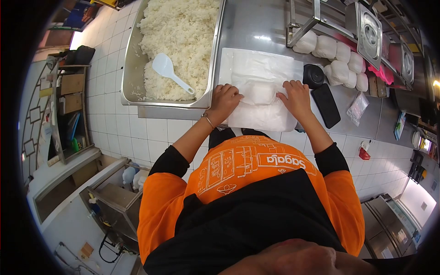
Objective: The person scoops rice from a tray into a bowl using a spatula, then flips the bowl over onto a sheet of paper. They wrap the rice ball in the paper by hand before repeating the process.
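Observation:
Over a stack of clear plastic sheets (256, 64) on the steel counter, both hands meet at a flat portion of white rice (261, 93) wrapped in film. My left hand (225, 98), with a thin bracelet at the wrist, grips the portion's left end. My right hand (295, 96) holds its right end, fingers curled onto the film. A big steel tray (130, 68) of cooked rice lies just left of my left hand, and a white rice paddle (167, 71) rests in it.
Several wrapped white rice balls (340, 59) line the counter at the right under a metal rack (316, 18). A black bowl (314, 75), a black flat lid (326, 105) and a small clear bag (357, 107) lie beside my right hand. White tiled floor lies below the counter edge.

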A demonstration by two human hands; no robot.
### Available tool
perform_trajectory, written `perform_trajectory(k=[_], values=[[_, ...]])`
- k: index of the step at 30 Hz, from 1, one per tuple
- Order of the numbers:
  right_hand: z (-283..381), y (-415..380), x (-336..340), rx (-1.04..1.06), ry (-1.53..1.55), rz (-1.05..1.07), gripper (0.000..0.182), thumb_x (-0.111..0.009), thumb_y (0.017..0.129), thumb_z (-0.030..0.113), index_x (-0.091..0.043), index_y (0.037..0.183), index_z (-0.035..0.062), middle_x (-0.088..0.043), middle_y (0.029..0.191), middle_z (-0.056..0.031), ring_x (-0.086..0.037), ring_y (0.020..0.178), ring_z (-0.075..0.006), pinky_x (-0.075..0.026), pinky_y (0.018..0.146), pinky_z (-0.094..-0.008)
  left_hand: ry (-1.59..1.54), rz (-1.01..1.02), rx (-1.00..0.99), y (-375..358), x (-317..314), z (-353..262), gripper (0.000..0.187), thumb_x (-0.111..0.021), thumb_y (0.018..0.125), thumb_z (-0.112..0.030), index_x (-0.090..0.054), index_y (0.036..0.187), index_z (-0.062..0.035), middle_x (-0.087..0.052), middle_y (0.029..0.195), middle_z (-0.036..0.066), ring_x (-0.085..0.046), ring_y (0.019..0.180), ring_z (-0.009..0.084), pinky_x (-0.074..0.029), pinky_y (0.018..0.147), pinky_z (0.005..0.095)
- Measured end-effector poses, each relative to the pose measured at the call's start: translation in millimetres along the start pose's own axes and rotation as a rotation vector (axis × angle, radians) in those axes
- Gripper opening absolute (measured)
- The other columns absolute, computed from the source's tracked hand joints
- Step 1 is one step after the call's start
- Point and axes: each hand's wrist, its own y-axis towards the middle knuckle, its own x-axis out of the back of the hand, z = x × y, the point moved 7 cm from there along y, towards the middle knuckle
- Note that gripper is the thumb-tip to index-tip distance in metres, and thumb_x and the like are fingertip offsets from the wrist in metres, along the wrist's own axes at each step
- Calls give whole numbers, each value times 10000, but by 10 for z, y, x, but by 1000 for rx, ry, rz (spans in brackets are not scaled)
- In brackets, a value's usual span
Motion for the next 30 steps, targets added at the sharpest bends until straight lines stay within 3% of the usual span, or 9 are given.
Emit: perform_trajectory(k=[2, 8, 10, 14, 16, 17, 19, 22, 30], values=[[-21, -5, -2, 6, 5, -26, 307, -757, 742, 297, -624, 911, 78, -614, 859, -46, -563, 876, -225, -354, 749, -373, 0, -93, -93, 23, 58, -57, 303, -692, 725, -78, -676, 1025, -120, -634, 927, 5, -567, 920, 179, -414, 833, 339], [-50, 1, -11, 9, 44, -21, 310, -747, 758, 300, -625, 929, 73, -618, 864, -53, -562, 876, -230, -352, 758, -381, -105, 58, -61, 59, -92, 2, 166, -638, 796, -77, -676, 955, -109, -653, 854, 44, -605, 851, 204, -421, 853, 353], [-51, 0, -36, -4, 89, 3, 326, -748, 758, 312, -628, 942, 71, -620, 867, -56, -563, 883, -235, -354, 766, -387, -45, 135, 188, 118, -178, 126, 88, -608, 842, -85, -642, 923, -90, -636, 782, 80, -621, 815, 235, -426, 845, 356], [-54, 26, -91, -12, 70, 1, 351, -756, 747, 331, -632, 948, 70, -624, 875, -59, -565, 891, -240, -357, 776, -392, -70, 140, 297, 213, -263, 103, 50, -621, 854, -95, -610, 902, -86, -625, 830, 98, -619, 784, 268, -425, 817, 352], [-75, 50, -92, -37, 81, 26, 368, -762, 737, 342, -632, 950, 70, -626, 885, -61, -564, 898, -244, -364, 781, -395, -165, 107, 591, 227, -203, 218, 159, -705, 800, -144, -604, 913, -96, -624, 914, 81, -607, 822, 268, -423, 802, 363], [-77, 63, -80, -40, 83, 24, 368, -762, 737, 342, -632, 950, 70, -626, 885, -61, -564, 898, -244, -364, 781, -395, -163, 109, 588, 279, -148, 223, 159, -705, 800, -144, -604, 913, -96, -624, 914, 81, -607, 822, 268, -423, 802, 363], [-73, 86, -85, -52, 55, 70, 377, -762, 734, 340, -632, 964, 70, -633, 897, -63, -574, 907, -249, -380, 785, -403, 114, 173, 381, 445, -67, 161, 237, -754, 738, -157, -603, 906, -85, -614, 936, 77, -594, 890, 263, -428, 802, 376], [-81, 140, -91, -72, 71, 137, 366, -762, 742, 311, -632, 979, 64, -649, 935, -80, -593, 938, -265, -402, 801, -416, 195, 271, 316, 550, -138, 182, 317, -783, 697, -193, -624, 954, -97, -620, 932, 58, -582, 959, 249, -425, 818, 385], [-144, 228, -91, -136, 154, 264, 354, -750, 753, 247, -633, 1026, 54, -663, 996, -118, -609, 986, -293, -429, 840, -455, 270, 360, 393, 651, -343, 261, 425, -848, 628, -254, -585, 928, -108, -623, 937, 57, -588, 959, 237, -441, 803, 391]])
